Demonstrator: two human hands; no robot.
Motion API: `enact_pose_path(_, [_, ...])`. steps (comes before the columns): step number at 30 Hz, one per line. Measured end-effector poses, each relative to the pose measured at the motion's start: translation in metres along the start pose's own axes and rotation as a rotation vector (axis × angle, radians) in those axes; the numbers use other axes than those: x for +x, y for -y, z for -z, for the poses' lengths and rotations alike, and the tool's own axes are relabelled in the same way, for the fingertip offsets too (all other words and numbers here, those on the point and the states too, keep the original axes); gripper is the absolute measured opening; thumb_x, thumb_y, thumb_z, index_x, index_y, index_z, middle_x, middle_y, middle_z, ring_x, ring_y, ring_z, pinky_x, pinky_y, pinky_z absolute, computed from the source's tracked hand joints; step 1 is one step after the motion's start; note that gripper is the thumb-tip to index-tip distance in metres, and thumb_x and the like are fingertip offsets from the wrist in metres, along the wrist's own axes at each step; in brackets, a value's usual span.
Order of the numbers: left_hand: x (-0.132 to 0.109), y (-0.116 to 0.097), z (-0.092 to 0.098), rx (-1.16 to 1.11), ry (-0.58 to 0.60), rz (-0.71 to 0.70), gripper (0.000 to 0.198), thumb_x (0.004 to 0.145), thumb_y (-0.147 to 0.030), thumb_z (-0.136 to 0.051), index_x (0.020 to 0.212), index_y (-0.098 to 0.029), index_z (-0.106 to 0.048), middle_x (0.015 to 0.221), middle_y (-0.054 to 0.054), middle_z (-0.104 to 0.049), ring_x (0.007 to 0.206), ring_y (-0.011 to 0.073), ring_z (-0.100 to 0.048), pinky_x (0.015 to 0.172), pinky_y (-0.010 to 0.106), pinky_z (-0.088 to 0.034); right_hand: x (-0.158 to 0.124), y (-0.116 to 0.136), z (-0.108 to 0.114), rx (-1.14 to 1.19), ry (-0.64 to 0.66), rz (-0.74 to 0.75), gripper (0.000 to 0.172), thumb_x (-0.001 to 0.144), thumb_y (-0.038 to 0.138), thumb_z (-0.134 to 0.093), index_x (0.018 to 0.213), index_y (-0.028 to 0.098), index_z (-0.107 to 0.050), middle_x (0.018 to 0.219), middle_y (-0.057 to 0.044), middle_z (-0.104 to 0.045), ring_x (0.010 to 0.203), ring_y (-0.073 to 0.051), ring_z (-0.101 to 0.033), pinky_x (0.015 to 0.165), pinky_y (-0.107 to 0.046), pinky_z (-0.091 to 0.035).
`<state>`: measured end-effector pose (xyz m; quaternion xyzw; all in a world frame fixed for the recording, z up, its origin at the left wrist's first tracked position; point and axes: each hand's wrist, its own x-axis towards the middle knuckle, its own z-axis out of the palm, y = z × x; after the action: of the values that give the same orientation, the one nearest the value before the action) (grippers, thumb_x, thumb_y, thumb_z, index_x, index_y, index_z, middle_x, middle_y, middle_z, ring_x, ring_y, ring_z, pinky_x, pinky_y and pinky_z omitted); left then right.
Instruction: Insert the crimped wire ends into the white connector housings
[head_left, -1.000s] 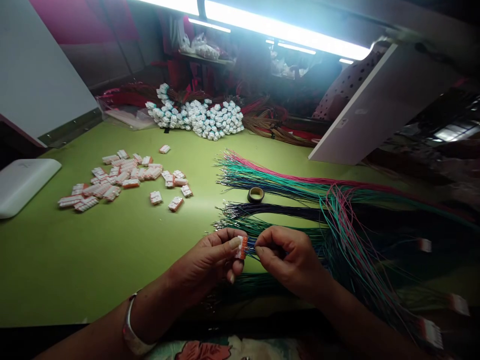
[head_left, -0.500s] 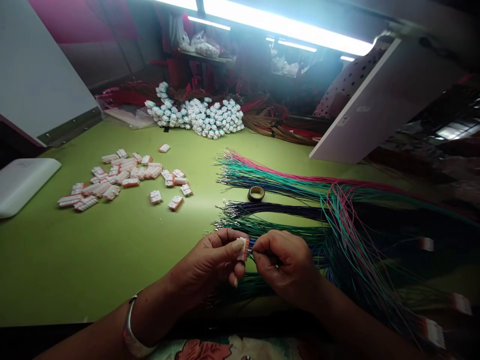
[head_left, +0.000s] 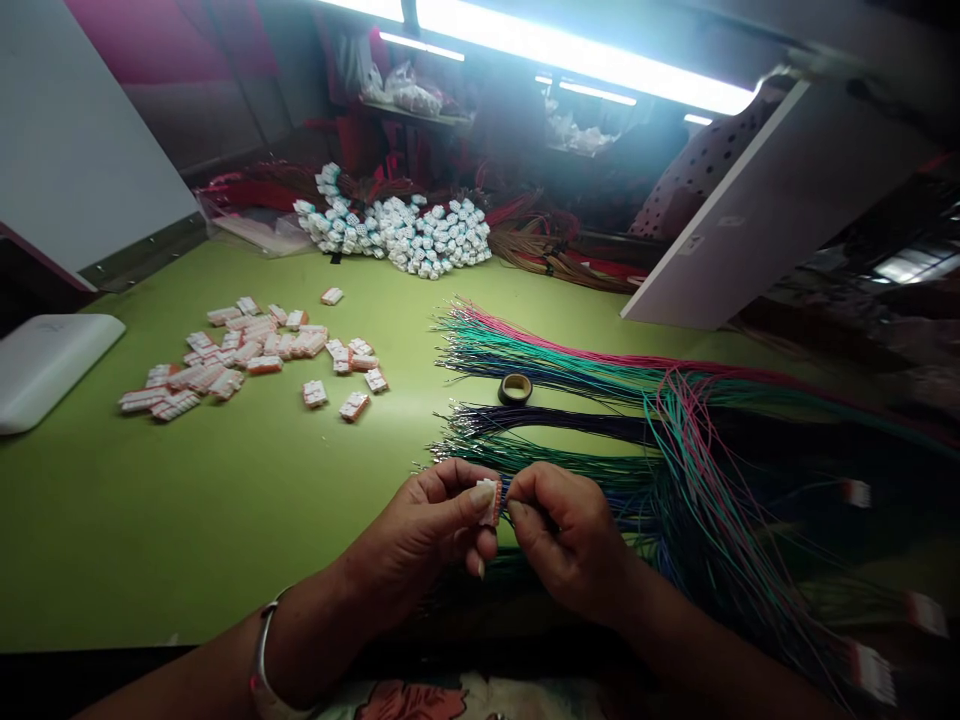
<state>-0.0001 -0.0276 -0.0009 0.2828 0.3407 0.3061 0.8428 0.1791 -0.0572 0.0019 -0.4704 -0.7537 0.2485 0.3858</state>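
Between the thumb and fingers of my left hand is a white and orange connector housing, its orange side facing right. My right hand is pinched just to the right of that side, close to the housing. A thin wire appears to be in the pinch, but its end is mostly hidden by my fingers. Behind and beneath both hands lie bundles of green wires with metal terminals at their left ends. Dark wires run just beyond them.
Loose connector housings are scattered at left on the green table. A tape roll sits near pink and teal wires. White connectors are heaped at the back. A white panel stands at right; wired connectors lie lower right.
My right fingertips remain close to the housing's orange side; the bit of terminal seen between them before is now hardly visible. The whole view has shifted slightly.
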Motion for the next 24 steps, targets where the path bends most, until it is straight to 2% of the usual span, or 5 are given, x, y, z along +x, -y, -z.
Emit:
enact_pose_path(7, [0.000,-0.001,-0.001,-0.008,-0.009,-0.026,0.015,0.083,-0.024,-0.072,0.092,-0.014,-0.064,0.067,0.000,-0.062,0.054,0.0090,-0.061,0.047,0.016,-0.050,0.001,0.001,0.001,0.095,-0.001,-0.082,0.011,0.091,0.017,-0.052,0.081,0.018,-0.056,0.071,0.001,-0.058,0.063,-0.011,-0.050,0.059,-0.024,-0.038])
enact_pose_path(14, [0.000,-0.004,-0.002,-0.056,-0.017,-0.018,0.015,0.083,-0.023,-0.072,0.092,-0.013,-0.066,0.070,0.000,-0.061,0.056,0.0081,-0.059,0.047,0.016,-0.048,0.008,0.008,0.004,0.116,0.030,-0.133,0.014,0.089,0.018,-0.052,0.075,0.017,-0.055,0.065,0.003,-0.051,0.059,-0.011,-0.044,0.056,-0.024,-0.036])
enact_pose_path(19, [-0.001,-0.007,-0.006,-0.094,-0.027,-0.048,0.016,0.082,-0.023,-0.073,0.094,-0.015,-0.065,0.071,0.000,-0.062,0.059,0.0086,-0.059,0.049,0.016,-0.047,0.024,0.010,0.028,0.120,0.121,-0.189,0.013,0.090,0.027,-0.057,0.083,0.017,-0.061,0.069,0.002,-0.057,0.062,-0.012,-0.050,0.058,-0.023,-0.040])
enact_pose_path(22, [0.000,-0.010,-0.006,-0.087,-0.066,-0.074,0.017,0.082,-0.023,-0.073,0.094,-0.015,-0.064,0.070,-0.001,-0.061,0.058,0.0085,-0.058,0.050,0.017,-0.046,0.046,-0.009,0.053,-0.135,0.110,-0.199,0.013,0.090,0.029,-0.059,0.097,0.019,-0.065,0.088,-0.001,-0.068,0.078,-0.014,-0.061,0.065,-0.023,-0.044])
enact_pose_path(24, [0.001,-0.011,-0.006,-0.082,-0.086,-0.078,0.018,0.082,-0.023,-0.073,0.094,-0.015,-0.064,0.069,-0.001,-0.060,0.057,0.0083,-0.057,0.049,0.017,-0.045,0.063,-0.030,0.065,-0.531,0.108,-0.217,0.016,0.091,0.028,-0.058,0.103,0.022,-0.066,0.092,-0.001,-0.070,0.079,-0.014,-0.063,0.067,-0.023,-0.044])
